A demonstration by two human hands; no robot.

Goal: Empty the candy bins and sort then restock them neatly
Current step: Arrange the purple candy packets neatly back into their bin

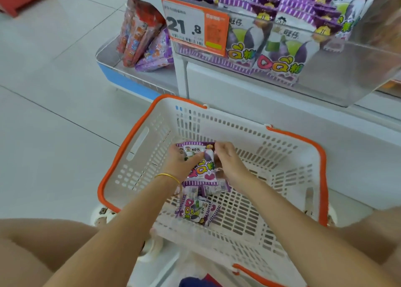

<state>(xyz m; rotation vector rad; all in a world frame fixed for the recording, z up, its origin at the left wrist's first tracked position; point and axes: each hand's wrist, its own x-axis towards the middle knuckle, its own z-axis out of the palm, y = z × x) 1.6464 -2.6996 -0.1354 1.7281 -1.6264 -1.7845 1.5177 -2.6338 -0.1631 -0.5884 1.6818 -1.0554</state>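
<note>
Down into the white basket with both arms, near the middle of the scene. Gripping a purple candy packet just above the basket floor: clamping its left edge with the curled fingers and thumb of the left hand, pinching its right edge with the curled fingers of the right hand. Wearing a gold bracelet on the left wrist. Below the wrists, on the slotted floor, more of the same: a flat packet on the near side, then smaller packets just beyond it, partly tucked under the held one. Facing, far right, a clear bin packed with matching bin packets, upright at the front and heaped behind. Reading 21.8 off the orange price tag on the bin's left front. Far left, a low tray shelf with red and purple bags leaning together.
</note>
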